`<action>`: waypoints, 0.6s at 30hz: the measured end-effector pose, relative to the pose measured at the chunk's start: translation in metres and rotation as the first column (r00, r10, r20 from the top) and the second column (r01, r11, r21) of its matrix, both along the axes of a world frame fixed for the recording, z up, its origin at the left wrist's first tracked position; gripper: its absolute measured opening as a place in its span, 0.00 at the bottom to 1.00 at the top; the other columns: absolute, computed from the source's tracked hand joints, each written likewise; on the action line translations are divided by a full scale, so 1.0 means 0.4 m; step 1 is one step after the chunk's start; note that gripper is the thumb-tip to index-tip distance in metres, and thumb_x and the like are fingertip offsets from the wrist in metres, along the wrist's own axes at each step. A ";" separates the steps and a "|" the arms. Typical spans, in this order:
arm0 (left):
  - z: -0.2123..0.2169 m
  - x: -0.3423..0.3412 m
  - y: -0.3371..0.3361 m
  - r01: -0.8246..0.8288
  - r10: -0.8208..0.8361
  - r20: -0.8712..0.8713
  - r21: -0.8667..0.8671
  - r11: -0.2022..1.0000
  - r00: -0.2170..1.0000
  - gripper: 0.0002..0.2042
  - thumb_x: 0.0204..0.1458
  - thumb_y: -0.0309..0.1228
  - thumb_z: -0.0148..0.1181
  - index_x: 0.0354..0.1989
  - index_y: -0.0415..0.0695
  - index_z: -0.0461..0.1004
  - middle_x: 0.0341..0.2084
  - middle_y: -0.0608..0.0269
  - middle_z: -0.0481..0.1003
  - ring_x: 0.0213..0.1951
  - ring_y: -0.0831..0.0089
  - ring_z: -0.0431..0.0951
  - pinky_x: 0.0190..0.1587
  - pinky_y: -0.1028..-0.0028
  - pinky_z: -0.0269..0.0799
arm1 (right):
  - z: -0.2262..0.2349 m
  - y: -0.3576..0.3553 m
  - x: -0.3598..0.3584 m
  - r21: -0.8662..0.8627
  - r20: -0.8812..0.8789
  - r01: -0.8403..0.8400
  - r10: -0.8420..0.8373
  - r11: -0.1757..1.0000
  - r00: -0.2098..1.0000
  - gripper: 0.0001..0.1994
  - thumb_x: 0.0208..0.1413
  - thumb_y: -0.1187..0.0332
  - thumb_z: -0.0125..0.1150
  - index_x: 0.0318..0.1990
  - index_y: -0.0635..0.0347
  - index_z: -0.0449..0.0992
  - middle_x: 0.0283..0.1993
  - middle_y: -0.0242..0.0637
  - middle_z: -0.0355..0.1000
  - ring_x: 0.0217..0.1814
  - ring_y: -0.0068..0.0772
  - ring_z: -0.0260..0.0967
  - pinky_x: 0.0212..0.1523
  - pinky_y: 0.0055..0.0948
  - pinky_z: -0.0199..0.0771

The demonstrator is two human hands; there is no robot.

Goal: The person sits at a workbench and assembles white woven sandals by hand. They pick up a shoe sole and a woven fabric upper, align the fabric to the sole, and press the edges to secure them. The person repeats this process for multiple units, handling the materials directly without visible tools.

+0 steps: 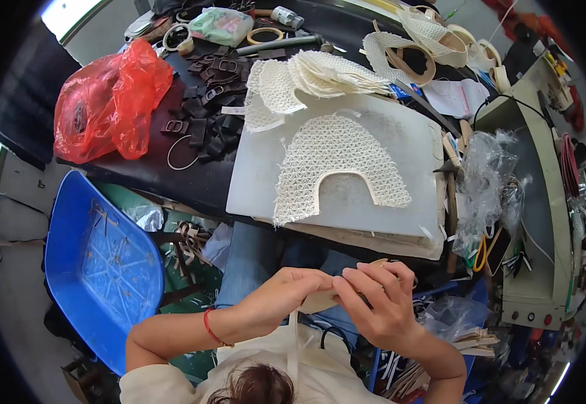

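My two hands meet above my lap, close to the near edge of the work surface. Between them is a roll of cream tape [318,304], mostly hidden by the fingers. My left hand [281,296] is closed, its thumb and fingers pinched at the roll's edge. A narrow cream strip [293,347] hangs below it. My right hand [377,306] curls its fingers around the other side of the roll. Ahead lies a cream woven, arch-shaped piece [343,155] with a bound inner curve, flat on a pale board [259,182].
A stack of woven pieces [326,74] lies behind the board. Dark buckled straps [205,101] and a red plastic bag [111,101] are to the left. A blue tub [115,259] stands lower left. A hammer [450,202] and a grey-green machine [542,175] are on the right.
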State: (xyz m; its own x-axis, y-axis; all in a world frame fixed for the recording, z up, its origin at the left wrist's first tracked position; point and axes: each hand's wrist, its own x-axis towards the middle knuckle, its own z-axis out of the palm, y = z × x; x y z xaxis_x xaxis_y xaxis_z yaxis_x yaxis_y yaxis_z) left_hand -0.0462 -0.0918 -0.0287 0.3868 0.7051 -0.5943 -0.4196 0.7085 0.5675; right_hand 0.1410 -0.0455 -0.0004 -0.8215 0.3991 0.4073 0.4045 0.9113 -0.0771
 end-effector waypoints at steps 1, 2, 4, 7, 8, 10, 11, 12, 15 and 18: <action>-0.004 -0.002 -0.002 0.000 0.000 0.000 -0.012 1.000 1.000 0.12 0.56 0.33 0.49 0.41 0.38 0.74 0.37 0.64 0.75 0.40 0.78 0.73 0.46 0.75 0.66 | -0.014 -0.004 -0.002 0.013 -0.032 0.005 -0.005 1.000 0.999 0.15 0.39 0.72 0.61 0.39 0.56 0.75 0.41 0.32 0.69 0.47 0.31 0.64 0.48 0.39 0.58; -0.008 -0.002 -0.002 0.001 -0.001 0.000 -0.023 1.000 1.000 0.12 0.56 0.33 0.48 0.40 0.38 0.74 0.37 0.64 0.75 0.40 0.79 0.73 0.47 0.76 0.65 | -0.021 -0.006 -0.003 0.014 -0.044 0.004 -0.004 1.000 0.999 0.13 0.40 0.71 0.61 0.38 0.55 0.75 0.41 0.31 0.68 0.47 0.30 0.64 0.48 0.40 0.57; -0.011 0.000 -0.008 -0.020 0.020 0.012 -0.013 1.000 1.000 0.12 0.57 0.33 0.48 0.40 0.39 0.74 0.36 0.65 0.75 0.40 0.80 0.72 0.48 0.76 0.64 | -0.034 -0.012 -0.009 0.011 -0.074 0.000 0.001 1.000 0.997 0.11 0.40 0.70 0.61 0.35 0.53 0.75 0.40 0.30 0.68 0.48 0.29 0.63 0.49 0.41 0.57; -0.009 0.007 -0.016 -0.058 0.057 0.030 0.038 0.998 0.998 0.12 0.57 0.33 0.48 0.39 0.39 0.74 0.36 0.66 0.75 0.40 0.81 0.71 0.48 0.76 0.63 | -0.043 -0.011 -0.011 0.083 -0.063 -0.062 0.067 0.995 0.996 0.07 0.40 0.69 0.60 0.31 0.49 0.73 0.38 0.26 0.68 0.48 0.26 0.63 0.50 0.42 0.55; -0.020 0.008 -0.023 -0.058 0.057 0.020 0.034 0.998 0.998 0.12 0.57 0.34 0.48 0.38 0.39 0.74 0.36 0.66 0.75 0.40 0.82 0.71 0.48 0.77 0.64 | -0.051 -0.013 -0.013 0.109 -0.081 -0.085 0.094 0.990 0.992 0.07 0.40 0.69 0.60 0.30 0.48 0.72 0.38 0.25 0.68 0.48 0.25 0.63 0.50 0.42 0.55; -0.040 0.008 -0.027 -0.058 0.058 0.030 0.010 0.998 0.998 0.11 0.58 0.34 0.48 0.38 0.39 0.74 0.34 0.67 0.74 0.38 0.82 0.71 0.45 0.78 0.64 | -0.078 -0.021 -0.011 0.158 -0.114 -0.129 0.148 0.979 0.982 0.05 0.41 0.68 0.59 0.28 0.47 0.71 0.36 0.22 0.68 0.46 0.22 0.63 0.51 0.41 0.54; -0.047 0.007 -0.026 -0.058 0.058 0.050 -0.009 0.998 0.997 0.11 0.58 0.33 0.48 0.38 0.38 0.73 0.33 0.67 0.74 0.37 0.82 0.70 0.42 0.80 0.65 | -0.090 -0.024 -0.012 0.213 -0.130 -0.151 0.182 0.965 0.975 0.05 0.41 0.68 0.59 0.28 0.45 0.71 0.34 0.21 0.69 0.44 0.19 0.63 0.52 0.41 0.53; -0.056 0.007 -0.025 -0.052 0.054 0.072 -0.028 0.998 0.996 0.11 0.58 0.33 0.47 0.38 0.38 0.73 0.31 0.68 0.74 0.35 0.83 0.70 0.40 0.81 0.65 | -0.098 -0.023 -0.011 0.212 -0.123 -0.183 0.212 0.960 0.969 0.05 0.41 0.68 0.59 0.28 0.45 0.71 0.34 0.20 0.69 0.44 0.19 0.64 0.53 0.41 0.53; -0.095 0.016 -0.019 -0.038 0.058 0.142 -0.137 0.990 0.988 0.11 0.58 0.33 0.47 0.37 0.38 0.72 0.31 0.68 0.74 0.33 0.83 0.70 0.37 0.81 0.66 | -0.117 -0.013 -0.001 0.187 -0.101 -0.223 0.245 0.957 0.964 0.05 0.41 0.68 0.60 0.28 0.45 0.72 0.33 0.19 0.69 0.43 0.18 0.65 0.54 0.43 0.51; -0.116 0.010 -0.021 -0.078 0.081 0.167 -0.023 0.997 0.983 0.13 0.59 0.35 0.48 0.40 0.37 0.72 0.30 0.69 0.73 0.31 0.84 0.70 0.33 0.81 0.66 | -0.100 -0.001 -0.019 0.048 -0.169 -0.203 0.209 0.978 0.963 0.06 0.41 0.69 0.61 0.28 0.46 0.72 0.33 0.19 0.70 0.41 0.19 0.67 0.54 0.44 0.50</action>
State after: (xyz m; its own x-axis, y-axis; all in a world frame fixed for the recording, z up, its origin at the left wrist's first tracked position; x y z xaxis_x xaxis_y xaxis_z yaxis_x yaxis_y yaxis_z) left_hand -0.0422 -0.1002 -0.0752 0.4254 0.7281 -0.5376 -0.5631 0.6779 0.4726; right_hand 0.1333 -0.0457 -0.0403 -0.8012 0.2140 0.5588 0.1910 0.9765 -0.1001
